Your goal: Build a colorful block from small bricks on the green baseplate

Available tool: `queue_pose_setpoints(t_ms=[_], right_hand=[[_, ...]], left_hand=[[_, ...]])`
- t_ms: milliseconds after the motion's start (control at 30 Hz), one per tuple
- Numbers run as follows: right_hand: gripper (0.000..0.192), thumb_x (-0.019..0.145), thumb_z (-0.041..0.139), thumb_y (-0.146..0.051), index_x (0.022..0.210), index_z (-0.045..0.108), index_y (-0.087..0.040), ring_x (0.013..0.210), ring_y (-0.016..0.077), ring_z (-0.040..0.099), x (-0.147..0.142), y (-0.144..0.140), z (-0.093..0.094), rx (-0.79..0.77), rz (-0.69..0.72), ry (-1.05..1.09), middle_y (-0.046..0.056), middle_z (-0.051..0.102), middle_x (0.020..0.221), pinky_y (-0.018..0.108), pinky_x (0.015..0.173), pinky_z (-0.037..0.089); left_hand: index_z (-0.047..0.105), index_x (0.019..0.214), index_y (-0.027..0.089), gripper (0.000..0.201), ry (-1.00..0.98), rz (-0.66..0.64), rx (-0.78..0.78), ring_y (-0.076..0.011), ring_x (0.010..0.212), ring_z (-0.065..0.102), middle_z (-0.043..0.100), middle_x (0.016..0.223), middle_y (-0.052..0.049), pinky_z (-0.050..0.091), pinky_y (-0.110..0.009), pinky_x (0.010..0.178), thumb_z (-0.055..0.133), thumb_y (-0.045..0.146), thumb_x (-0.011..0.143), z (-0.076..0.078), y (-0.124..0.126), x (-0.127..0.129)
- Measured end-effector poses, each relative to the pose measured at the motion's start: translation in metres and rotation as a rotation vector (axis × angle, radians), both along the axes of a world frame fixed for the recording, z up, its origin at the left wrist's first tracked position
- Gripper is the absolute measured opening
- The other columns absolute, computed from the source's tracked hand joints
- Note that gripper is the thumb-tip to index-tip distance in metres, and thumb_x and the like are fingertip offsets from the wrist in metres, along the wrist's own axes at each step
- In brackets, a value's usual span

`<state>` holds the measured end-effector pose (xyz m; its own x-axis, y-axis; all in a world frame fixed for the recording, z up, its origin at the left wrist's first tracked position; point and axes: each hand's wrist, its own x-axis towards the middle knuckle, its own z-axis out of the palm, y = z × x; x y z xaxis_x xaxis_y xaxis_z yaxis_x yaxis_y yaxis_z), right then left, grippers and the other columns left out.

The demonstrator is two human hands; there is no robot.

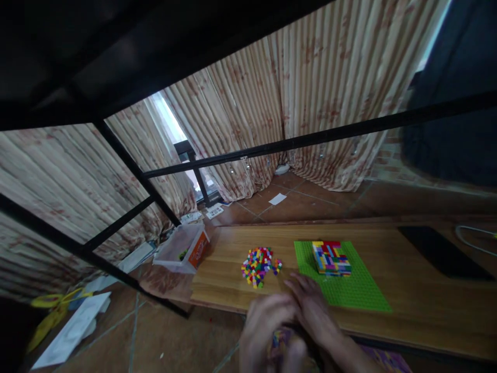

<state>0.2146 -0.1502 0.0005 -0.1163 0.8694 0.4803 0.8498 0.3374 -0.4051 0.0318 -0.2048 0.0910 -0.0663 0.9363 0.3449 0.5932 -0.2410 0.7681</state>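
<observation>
My left hand (267,316) is raised in front of the table's near edge, smeared by motion, so its fingers and anything in them cannot be made out. Close beside it, my right hand (308,298) reaches over the edge with its back up and fingers stretched forward; nothing shows in it. Beyond my hands lies a pile of small multicoloured toy bricks (257,265), with a small cluster of bricks (277,266) at its right. To the right, a multicoloured block built of bricks (332,259) stands on a green baseplate (357,294), near its far edge.
The wooden table (392,311) carries a flat black panel (442,251) and a white cable (471,233) at the right. A clear plastic bin (178,248) with an orange label stands at the left end. Black metal bars (310,139) cross behind the table, before curtains (240,93).
</observation>
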Motion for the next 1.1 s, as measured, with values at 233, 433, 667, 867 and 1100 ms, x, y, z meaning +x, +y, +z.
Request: queue_pose_setpoints(t_ms=[233,433,667,867,1100], right_hand=[[0.048,0.088,0.045,-0.017,0.135,0.051,-0.02,0.131,0.0275,0.046,-0.01,0.023,-0.017,-0.054,-0.018,0.091,0.011,0.049,0.142,0.045,0.107,0.042],[0.05,0.088,0.045,-0.016,0.137,0.047,-0.017,0.127,0.0271,0.049,-0.009,0.043,-0.006,-0.109,-0.016,0.042,0.013,0.054,0.136,0.046,0.107,0.04],[0.039,0.089,0.046,-0.013,0.125,0.057,-0.019,0.112,0.0255,0.057,-0.012,0.053,0.003,-0.129,0.016,0.08,0.009,0.064,0.122,0.044,0.1,0.046],[0.036,0.089,0.042,-0.01,0.117,0.062,-0.021,0.108,0.0222,0.062,-0.021,0.06,-0.005,-0.139,0.094,0.268,0.008,0.067,0.116,0.041,0.096,0.05],[0.034,0.087,0.048,-0.015,0.117,0.062,-0.023,0.104,0.0206,0.065,-0.017,0.062,0.001,-0.223,0.107,0.497,0.007,0.066,0.116,0.038,0.092,0.053]], left_hand=[[0.036,0.145,0.014,0.077,0.509,0.141,-0.022,-0.0363,0.141,0.033,0.039,0.148,-0.022,0.031,-0.058,0.111,0.062,0.044,0.079,-0.057,0.068,-0.028],[0.032,0.148,0.013,0.09,0.72,0.179,-0.051,-0.0372,0.14,0.033,0.041,0.148,-0.022,0.026,-0.062,0.111,0.058,0.064,0.078,-0.087,0.102,-0.02],[0.031,0.148,0.011,0.095,0.739,0.155,0.006,-0.0381,0.139,0.033,0.04,0.148,-0.023,0.03,-0.058,0.11,0.05,0.073,0.078,-0.088,0.117,-0.006],[0.029,0.148,0.009,0.093,0.588,0.122,0.054,-0.0372,0.141,0.029,0.036,0.15,-0.023,0.031,-0.055,0.111,0.056,0.065,0.079,-0.088,0.129,0.013],[0.032,0.146,0.013,0.072,0.228,0.03,0.02,-0.0312,0.144,0.026,0.033,0.152,-0.021,0.03,-0.053,0.114,0.054,0.05,0.088,-0.08,0.13,0.031]])
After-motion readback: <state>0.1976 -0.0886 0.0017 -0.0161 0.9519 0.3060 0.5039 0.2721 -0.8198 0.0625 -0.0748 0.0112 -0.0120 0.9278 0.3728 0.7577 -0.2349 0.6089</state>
